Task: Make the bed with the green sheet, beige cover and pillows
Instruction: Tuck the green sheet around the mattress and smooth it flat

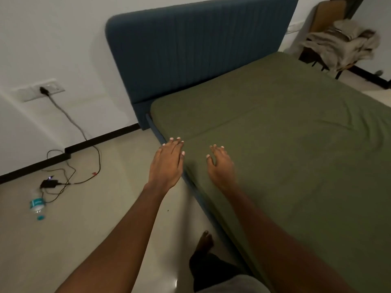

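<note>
The green sheet [285, 127] lies spread over the mattress, with a long crease running across it near the blue headboard [196, 51] and some wrinkles at the right. My left hand [167, 163] hovers with straight fingers at the mattress's near edge, its fingertips at the sheet's border. My right hand [220, 166] is over the sheet just right of it, fingers spread and relaxed. Neither hand holds anything. A crumpled beige cover [342, 41] is heaped on a chair at the far right. No pillows are in view.
A wall socket [42, 89] at the left feeds a cable running down to a black charger [49, 183] and tangled wires on the tiled floor. A plastic water bottle [37, 205] lies beside them. My bare foot [204, 242] stands by the bed frame.
</note>
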